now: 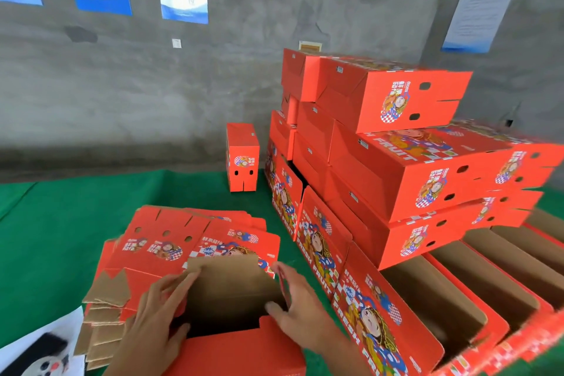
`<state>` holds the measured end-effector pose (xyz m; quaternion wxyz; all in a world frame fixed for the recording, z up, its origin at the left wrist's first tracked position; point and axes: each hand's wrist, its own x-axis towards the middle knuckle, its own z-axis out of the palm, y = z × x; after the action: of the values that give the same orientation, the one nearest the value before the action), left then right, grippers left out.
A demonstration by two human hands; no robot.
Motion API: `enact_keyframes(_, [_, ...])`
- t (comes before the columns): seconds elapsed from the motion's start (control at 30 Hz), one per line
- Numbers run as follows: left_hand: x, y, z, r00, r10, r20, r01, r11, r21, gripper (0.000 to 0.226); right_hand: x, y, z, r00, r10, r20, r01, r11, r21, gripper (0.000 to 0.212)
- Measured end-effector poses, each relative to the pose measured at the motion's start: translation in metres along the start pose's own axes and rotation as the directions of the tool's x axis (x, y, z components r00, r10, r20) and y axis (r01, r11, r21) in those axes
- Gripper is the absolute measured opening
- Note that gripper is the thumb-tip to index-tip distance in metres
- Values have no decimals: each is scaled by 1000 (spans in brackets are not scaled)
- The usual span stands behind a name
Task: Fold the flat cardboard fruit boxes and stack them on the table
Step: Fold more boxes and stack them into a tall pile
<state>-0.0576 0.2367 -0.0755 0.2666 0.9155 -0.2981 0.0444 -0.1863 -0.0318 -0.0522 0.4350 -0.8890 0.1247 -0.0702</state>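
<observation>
A half-formed red fruit box [232, 293] stands open in front of me on the green table [61, 223], its brown inside showing. My left hand [158, 311] lies on its left wall with fingers stretched along the top edge. My right hand [296, 305] holds the right wall, thumb hooked inside the box. Beneath and behind the box lies a pile of flat red boxes [171, 241], brown flaps fanned out at the left. Folded boxes form a tall stack [396, 162] at the right.
A single small red box [242, 159] stands upright near the grey wall. Several open-topped folded boxes [457, 299] sit in a row at the lower right. A white sheet with a dark print [39, 351] lies at the lower left corner.
</observation>
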Motion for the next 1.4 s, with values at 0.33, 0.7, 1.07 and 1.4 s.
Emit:
enact_keyframes(0.33, [5, 11, 1, 998, -58, -5, 58, 998, -19, 66, 16, 2, 23, 995, -90, 44, 83, 986, 146, 39])
enact_keyframes(0.7, [18, -22, 6, 997, -80, -6, 64, 848, -527, 35, 19, 14, 29, 992, -58, 109, 46, 993, 108, 38])
enact_keyframes(1.07, [21, 7, 16, 946, -218, 238, 155, 954, 258, 98, 37, 10, 37, 984, -33, 173, 100, 912, -398, 78])
enact_keyframes(1.4, [16, 17, 14, 954, -268, 137, 217, 928, 304, 109, 5, 32, 29, 884, 453, -112, -423, 879, 219, 79])
